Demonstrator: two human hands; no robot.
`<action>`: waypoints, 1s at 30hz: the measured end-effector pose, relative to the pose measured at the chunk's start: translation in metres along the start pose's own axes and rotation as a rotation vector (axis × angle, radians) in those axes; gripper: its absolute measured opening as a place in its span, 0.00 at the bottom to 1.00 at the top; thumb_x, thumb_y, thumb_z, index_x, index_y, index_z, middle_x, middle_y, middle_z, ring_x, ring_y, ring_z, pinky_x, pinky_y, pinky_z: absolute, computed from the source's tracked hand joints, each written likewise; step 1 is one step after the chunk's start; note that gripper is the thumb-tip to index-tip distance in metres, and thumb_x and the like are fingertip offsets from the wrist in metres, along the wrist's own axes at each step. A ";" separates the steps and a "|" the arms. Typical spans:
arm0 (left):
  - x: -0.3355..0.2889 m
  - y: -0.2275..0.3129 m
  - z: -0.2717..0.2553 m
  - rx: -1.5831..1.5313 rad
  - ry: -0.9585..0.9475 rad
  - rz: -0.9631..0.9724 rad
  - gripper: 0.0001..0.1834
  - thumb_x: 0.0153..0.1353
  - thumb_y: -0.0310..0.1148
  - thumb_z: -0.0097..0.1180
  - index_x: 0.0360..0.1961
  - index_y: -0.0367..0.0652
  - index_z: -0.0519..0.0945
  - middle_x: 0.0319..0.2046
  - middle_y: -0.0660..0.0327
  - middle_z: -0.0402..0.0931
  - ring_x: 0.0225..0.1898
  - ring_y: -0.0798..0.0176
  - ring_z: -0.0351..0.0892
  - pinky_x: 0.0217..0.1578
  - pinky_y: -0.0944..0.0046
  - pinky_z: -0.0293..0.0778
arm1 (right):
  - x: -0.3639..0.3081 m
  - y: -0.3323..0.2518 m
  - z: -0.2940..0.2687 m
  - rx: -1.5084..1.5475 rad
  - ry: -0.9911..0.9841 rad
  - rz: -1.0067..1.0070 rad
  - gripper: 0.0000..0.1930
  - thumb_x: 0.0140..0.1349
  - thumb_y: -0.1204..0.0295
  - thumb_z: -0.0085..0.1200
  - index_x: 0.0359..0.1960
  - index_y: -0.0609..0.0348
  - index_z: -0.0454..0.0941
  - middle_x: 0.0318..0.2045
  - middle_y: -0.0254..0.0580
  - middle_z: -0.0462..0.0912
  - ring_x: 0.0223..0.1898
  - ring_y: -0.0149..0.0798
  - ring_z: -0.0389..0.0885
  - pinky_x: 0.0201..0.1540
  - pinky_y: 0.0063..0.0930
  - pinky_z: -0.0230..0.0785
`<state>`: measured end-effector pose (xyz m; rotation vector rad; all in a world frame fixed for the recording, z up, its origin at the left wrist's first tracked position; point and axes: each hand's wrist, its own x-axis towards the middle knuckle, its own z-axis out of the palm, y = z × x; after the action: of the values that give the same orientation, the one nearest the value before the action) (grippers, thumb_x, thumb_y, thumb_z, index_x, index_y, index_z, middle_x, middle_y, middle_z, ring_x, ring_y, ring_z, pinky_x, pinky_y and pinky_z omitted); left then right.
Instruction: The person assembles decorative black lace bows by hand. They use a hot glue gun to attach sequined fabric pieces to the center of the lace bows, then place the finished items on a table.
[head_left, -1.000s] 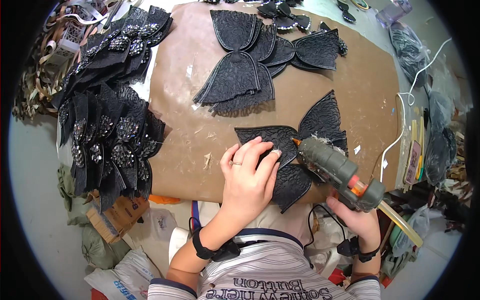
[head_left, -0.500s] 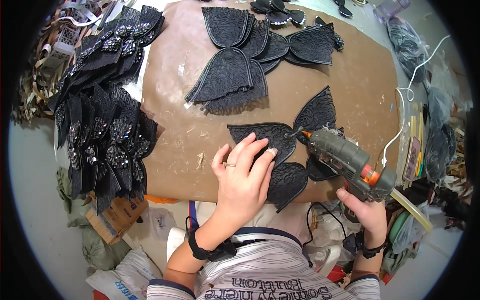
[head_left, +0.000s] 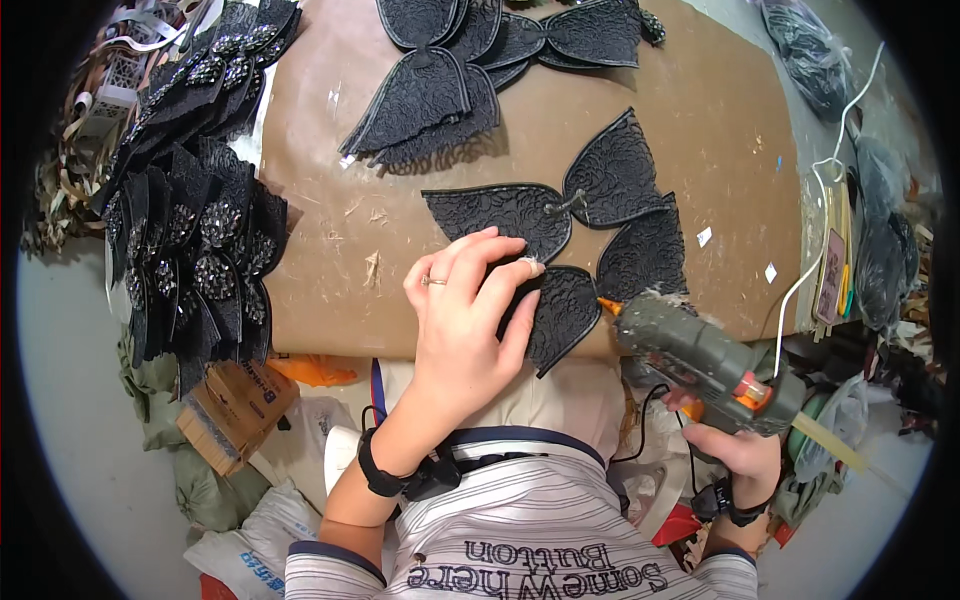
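A black lace bow (head_left: 640, 255) with several stiff, corded-edge wings lies near the table's front edge. Clear glue with loose ends (head_left: 568, 205) shows where its two upper wings meet. My left hand (head_left: 470, 305) is bent over the bow's left wings, thumb and fingertips closed on the lace; the fingers partly cover it. My right hand (head_left: 745, 452) is wrapped round the handle of a dark green glue gun (head_left: 690, 345). The gun's orange nozzle sits at the inner edge of the lower left wing, and a pale glue stick sticks out of its back.
Several finished-looking bows with dark beads (head_left: 215, 275) are heaped at the left. More plain black lace bows (head_left: 430, 85) lie at the far side of the brown table cover (head_left: 330, 290). A white cord (head_left: 815, 240) runs down the right, beside thin sticks and dark plastic bags (head_left: 805, 60).
The glue gun's nozzle has left the joint of the upper wings and come nearer, to the lower wings. The whole table sits higher in view. My left hand remains on the bow.
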<state>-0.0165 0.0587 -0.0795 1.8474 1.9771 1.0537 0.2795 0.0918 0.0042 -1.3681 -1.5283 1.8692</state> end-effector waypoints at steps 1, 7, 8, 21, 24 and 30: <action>-0.001 0.000 0.001 0.006 0.002 0.009 0.14 0.51 0.28 0.64 0.41 0.49 0.81 0.49 0.63 0.76 0.58 0.56 0.72 0.59 0.52 0.54 | 0.001 0.000 0.004 -0.036 0.011 0.019 0.22 0.49 0.83 0.61 0.50 0.68 0.78 0.41 0.44 0.84 0.44 0.38 0.83 0.50 0.34 0.75; -0.002 0.001 0.004 0.038 0.013 0.008 0.15 0.51 0.28 0.65 0.41 0.49 0.81 0.49 0.64 0.76 0.58 0.57 0.72 0.59 0.52 0.54 | 0.003 -0.006 0.016 -0.240 0.075 0.175 0.20 0.50 0.80 0.64 0.47 0.63 0.78 0.36 0.38 0.83 0.39 0.32 0.81 0.45 0.28 0.74; -0.002 0.002 0.004 0.046 0.014 0.003 0.15 0.50 0.28 0.65 0.41 0.49 0.81 0.49 0.63 0.76 0.58 0.56 0.72 0.59 0.52 0.54 | 0.002 -0.007 0.017 -0.240 0.098 0.198 0.19 0.50 0.80 0.64 0.46 0.63 0.78 0.36 0.36 0.83 0.38 0.31 0.80 0.44 0.28 0.73; -0.002 0.004 0.004 0.098 0.001 -0.001 0.15 0.50 0.28 0.66 0.41 0.48 0.82 0.48 0.62 0.77 0.58 0.54 0.73 0.59 0.52 0.55 | -0.003 -0.008 0.003 -0.250 0.275 0.244 0.12 0.52 0.76 0.67 0.38 0.62 0.80 0.31 0.30 0.81 0.32 0.25 0.77 0.36 0.23 0.71; -0.002 0.005 0.004 0.083 -0.009 -0.011 0.15 0.50 0.28 0.66 0.41 0.48 0.82 0.48 0.62 0.77 0.58 0.53 0.73 0.59 0.52 0.56 | -0.005 -0.002 -0.003 -0.266 0.268 0.213 0.13 0.51 0.77 0.66 0.39 0.62 0.79 0.30 0.32 0.81 0.32 0.27 0.78 0.36 0.24 0.72; 0.000 0.007 -0.001 0.042 0.010 -0.034 0.21 0.50 0.29 0.66 0.47 0.50 0.80 0.52 0.61 0.74 0.59 0.52 0.71 0.58 0.52 0.55 | 0.032 -0.015 -0.060 0.201 0.205 0.141 0.19 0.49 0.80 0.63 0.45 0.68 0.77 0.37 0.48 0.84 0.38 0.42 0.85 0.43 0.32 0.79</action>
<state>-0.0122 0.0580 -0.0741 1.8265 2.0434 1.0211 0.3110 0.1537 0.0065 -1.5515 -1.1385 1.8402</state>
